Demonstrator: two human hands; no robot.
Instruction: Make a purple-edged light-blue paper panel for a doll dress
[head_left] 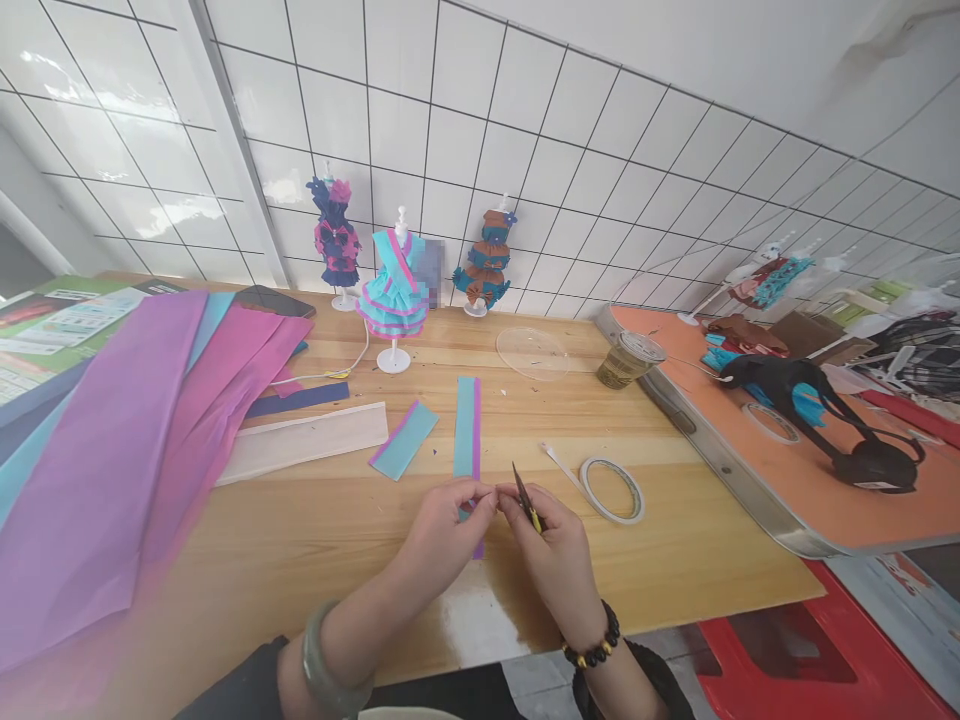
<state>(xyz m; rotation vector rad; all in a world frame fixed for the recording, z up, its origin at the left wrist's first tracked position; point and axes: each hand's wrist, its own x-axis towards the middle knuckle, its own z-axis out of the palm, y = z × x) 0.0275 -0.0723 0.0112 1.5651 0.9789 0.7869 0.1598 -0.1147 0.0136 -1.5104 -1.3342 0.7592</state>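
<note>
My left hand [450, 525] is closed in a pinch, its fingertips meeting those of my right hand above the table. Whatever lies between the fingertips is too small to make out. My right hand [559, 545] is wrapped around small scissors [525, 497] with dark blades and a yellow handle, the blades pointing away from me. Under my left hand runs a long light-blue paper strip [466, 430] with a purple edge, partly hidden by the fingers. A shorter strip [405, 440] in the same colours lies to its left. Right of my hands sits a roll of tape [636, 490], its end pulled out.
Purple and pink paper sheets [135, 450] cover the left side, near a white strip [307, 440] and a navy strip [300, 398]. Small dress forms [394, 290] stand along the tiled wall. A lidded cup [626, 365] stands beside an orange-topped table [765, 440] holding a black strapped object [874, 468].
</note>
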